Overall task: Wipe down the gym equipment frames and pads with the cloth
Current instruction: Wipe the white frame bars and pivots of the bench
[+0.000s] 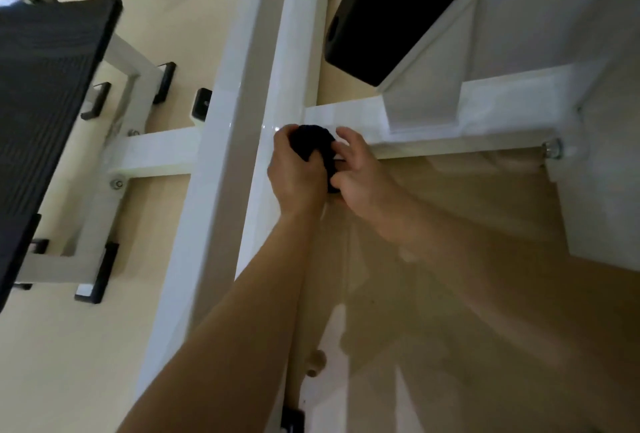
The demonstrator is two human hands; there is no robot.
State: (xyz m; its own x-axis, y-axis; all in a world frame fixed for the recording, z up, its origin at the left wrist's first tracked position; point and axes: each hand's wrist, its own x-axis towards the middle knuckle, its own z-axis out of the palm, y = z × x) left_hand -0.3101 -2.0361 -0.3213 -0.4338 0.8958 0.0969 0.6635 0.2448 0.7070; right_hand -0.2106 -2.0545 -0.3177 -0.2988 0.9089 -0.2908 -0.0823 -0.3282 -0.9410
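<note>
- Currently the dark cloth (313,143) sits bunched against the white frame (294,86), where the upright meets the crossbar (360,117).
- The left hand (294,173) clenches round the wad; the right hand (363,176) pinches its lower edge.
- It is probably soft, light and floppy, so best gripped balled up, with no tail dragging.

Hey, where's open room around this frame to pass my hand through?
Bare floor on the near side of the crossbar, right of the long beam. Crowded at the joint, where left hand and right hand hold the cloth, and by the black pad.
</note>
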